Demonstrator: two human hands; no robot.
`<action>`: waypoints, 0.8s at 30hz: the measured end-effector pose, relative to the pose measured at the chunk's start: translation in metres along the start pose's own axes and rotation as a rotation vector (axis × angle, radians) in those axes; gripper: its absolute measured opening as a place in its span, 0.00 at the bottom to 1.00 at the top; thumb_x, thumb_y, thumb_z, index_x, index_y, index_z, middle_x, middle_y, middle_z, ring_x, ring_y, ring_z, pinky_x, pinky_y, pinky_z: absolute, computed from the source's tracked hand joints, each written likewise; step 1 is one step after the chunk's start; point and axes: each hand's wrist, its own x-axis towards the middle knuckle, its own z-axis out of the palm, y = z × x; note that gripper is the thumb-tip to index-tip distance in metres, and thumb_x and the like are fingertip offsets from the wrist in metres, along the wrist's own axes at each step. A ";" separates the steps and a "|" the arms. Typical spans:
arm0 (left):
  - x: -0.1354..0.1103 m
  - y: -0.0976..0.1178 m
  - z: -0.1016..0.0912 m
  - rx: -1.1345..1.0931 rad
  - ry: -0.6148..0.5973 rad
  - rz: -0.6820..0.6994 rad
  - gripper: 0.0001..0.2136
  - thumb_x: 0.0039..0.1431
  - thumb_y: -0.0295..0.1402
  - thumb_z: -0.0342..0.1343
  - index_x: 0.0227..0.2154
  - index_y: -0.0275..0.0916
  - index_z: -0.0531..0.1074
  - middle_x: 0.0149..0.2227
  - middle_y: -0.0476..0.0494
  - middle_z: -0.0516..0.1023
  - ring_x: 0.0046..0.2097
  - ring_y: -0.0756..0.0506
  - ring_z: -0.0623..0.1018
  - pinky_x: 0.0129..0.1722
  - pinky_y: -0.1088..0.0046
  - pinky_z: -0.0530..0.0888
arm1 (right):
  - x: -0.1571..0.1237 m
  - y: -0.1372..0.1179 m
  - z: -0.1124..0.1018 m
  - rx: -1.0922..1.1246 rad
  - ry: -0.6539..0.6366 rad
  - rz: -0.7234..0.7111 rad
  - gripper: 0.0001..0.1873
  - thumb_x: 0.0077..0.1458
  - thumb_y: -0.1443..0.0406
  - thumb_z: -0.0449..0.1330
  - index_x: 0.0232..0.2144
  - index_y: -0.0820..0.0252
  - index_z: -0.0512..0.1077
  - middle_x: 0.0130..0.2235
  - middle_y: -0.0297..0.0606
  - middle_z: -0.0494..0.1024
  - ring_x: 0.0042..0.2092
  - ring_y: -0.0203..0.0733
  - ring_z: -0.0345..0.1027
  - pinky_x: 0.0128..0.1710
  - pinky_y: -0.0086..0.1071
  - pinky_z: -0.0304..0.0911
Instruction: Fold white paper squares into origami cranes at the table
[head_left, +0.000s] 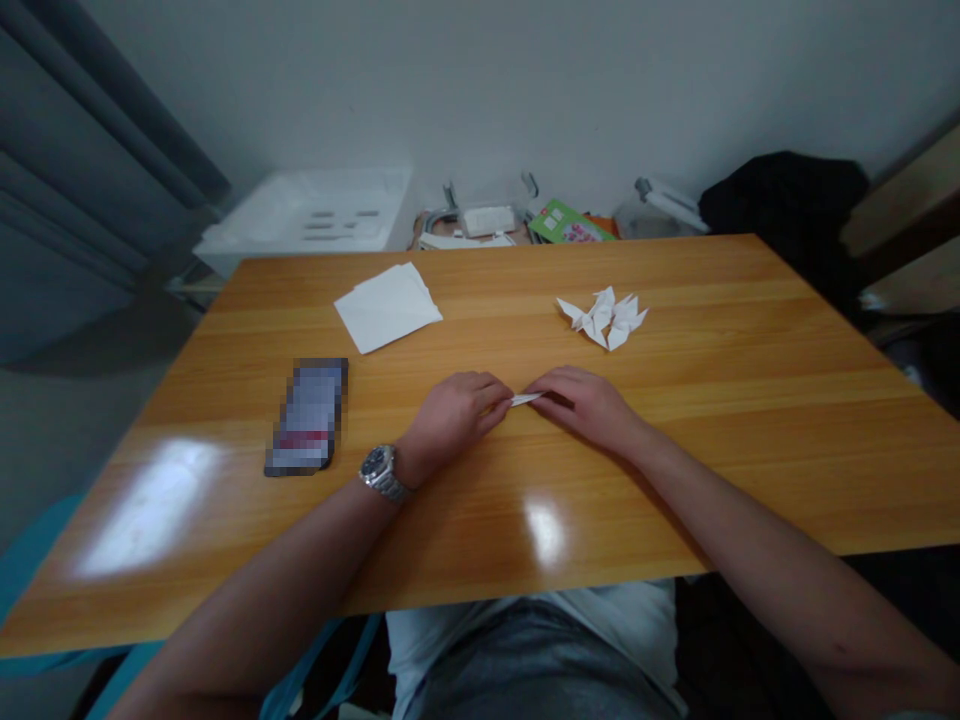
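Observation:
A small folded white paper piece [525, 400] lies between my two hands on the wooden table [750, 420]. My left hand [450, 415], with a metal watch [382, 472] on its wrist, pinches the paper's left end with closed fingers. My right hand [585, 400] presses and pinches its right end, fingers together. Most of the paper is hidden under the fingers. Several finished white origami cranes [606, 318] sit in a cluster beyond my right hand. A stack of blank white paper sheets [388, 306] lies beyond my left hand.
A phone [309, 416] lies flat left of my left hand. Behind the table's far edge stand a white plastic box [307, 215], a green booklet [566, 222], cables and a dark bag [784, 195]. A grey curtain [67, 180] hangs at left.

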 end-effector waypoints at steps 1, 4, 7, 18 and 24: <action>0.000 0.000 0.000 -0.010 0.011 -0.008 0.11 0.73 0.36 0.50 0.42 0.39 0.77 0.42 0.44 0.80 0.42 0.44 0.78 0.44 0.67 0.72 | 0.000 -0.001 -0.001 0.000 0.004 0.010 0.08 0.68 0.63 0.58 0.44 0.57 0.77 0.42 0.43 0.82 0.44 0.47 0.75 0.46 0.41 0.69; -0.001 0.001 0.001 -0.031 0.033 -0.036 0.11 0.73 0.36 0.50 0.43 0.39 0.77 0.42 0.44 0.79 0.43 0.45 0.78 0.43 0.68 0.73 | 0.000 -0.002 -0.001 0.018 0.024 0.028 0.08 0.68 0.63 0.58 0.43 0.57 0.77 0.40 0.42 0.82 0.42 0.46 0.75 0.44 0.40 0.68; 0.000 0.002 0.001 -0.058 0.049 -0.046 0.11 0.73 0.35 0.49 0.46 0.39 0.76 0.44 0.43 0.78 0.44 0.45 0.78 0.45 0.68 0.74 | 0.000 -0.002 -0.001 0.065 0.040 0.044 0.08 0.68 0.63 0.58 0.43 0.56 0.77 0.40 0.41 0.82 0.42 0.45 0.74 0.44 0.39 0.67; -0.001 -0.001 0.003 -0.055 0.003 0.083 0.13 0.73 0.34 0.50 0.54 0.40 0.74 0.51 0.41 0.79 0.50 0.43 0.77 0.51 0.64 0.74 | 0.003 0.005 0.001 -0.005 0.038 0.052 0.10 0.69 0.62 0.57 0.43 0.57 0.78 0.41 0.43 0.81 0.44 0.48 0.72 0.46 0.42 0.65; -0.001 -0.001 0.006 0.032 -0.049 0.074 0.14 0.72 0.36 0.50 0.55 0.39 0.74 0.48 0.40 0.78 0.47 0.42 0.76 0.50 0.62 0.73 | 0.003 0.009 0.007 -0.067 0.059 0.059 0.11 0.68 0.62 0.58 0.44 0.58 0.79 0.41 0.44 0.78 0.46 0.49 0.69 0.48 0.44 0.65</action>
